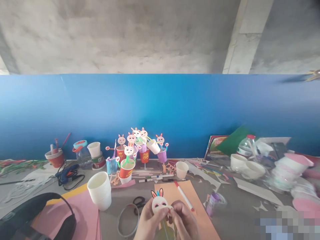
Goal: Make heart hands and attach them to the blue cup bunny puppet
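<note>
Both hands meet at the bottom centre of the head view over an orange sheet of paper. My left hand pinches a small paper bunny face with pink ears, holding it upright. My right hand is closed beside it, fingertips pressed at the face's lower right edge. Something yellowish shows below between the hands; I cannot make it out. A red-capped marker lies on the orange sheet just past the right hand.
A stack of white paper cups stands left, black scissors and a tape ring nearby. Finished bunny cups cluster at the back against a blue wall. A glue gun, pink paper, bowls and bottles crowd the table.
</note>
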Available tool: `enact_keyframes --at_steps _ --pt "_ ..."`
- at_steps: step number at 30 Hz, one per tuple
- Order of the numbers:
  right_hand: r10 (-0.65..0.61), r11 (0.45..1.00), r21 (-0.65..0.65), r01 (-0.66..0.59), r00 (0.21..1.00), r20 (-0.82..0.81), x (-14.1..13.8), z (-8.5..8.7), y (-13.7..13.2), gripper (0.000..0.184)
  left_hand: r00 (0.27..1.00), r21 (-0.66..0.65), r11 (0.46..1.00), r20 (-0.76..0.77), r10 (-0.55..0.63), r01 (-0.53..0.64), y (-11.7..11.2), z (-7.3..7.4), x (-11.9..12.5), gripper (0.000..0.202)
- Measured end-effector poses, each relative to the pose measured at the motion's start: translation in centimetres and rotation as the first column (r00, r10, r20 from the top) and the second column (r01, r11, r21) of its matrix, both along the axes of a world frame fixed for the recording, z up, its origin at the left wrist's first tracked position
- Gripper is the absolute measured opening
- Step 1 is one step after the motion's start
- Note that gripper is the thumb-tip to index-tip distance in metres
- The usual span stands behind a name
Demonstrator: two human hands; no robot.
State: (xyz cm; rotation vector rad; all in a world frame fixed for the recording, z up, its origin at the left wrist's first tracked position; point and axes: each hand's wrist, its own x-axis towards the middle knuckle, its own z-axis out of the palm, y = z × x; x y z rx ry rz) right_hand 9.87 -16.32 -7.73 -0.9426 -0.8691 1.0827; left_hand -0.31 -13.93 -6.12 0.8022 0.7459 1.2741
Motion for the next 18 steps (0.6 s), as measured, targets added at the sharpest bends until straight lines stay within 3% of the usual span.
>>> enact_keyframes --at_steps 8,18 --pt "0.004 1.0 0.021 -0.004 1.0 0.022 0.0 0.6 -0.1 0.048 0.999 -0.024 1.0 -0.038 -0.005 0.004 0.7 -1.2 0.1 0.049" --pt "0.035 0.998 0.054 -0.037 0.999 0.041 0.2 0.7 -0.2 0.047 0.999 -0.006 1.0 -0.046 0.023 -0.023 -0.4 0.6 0.1 0.037"
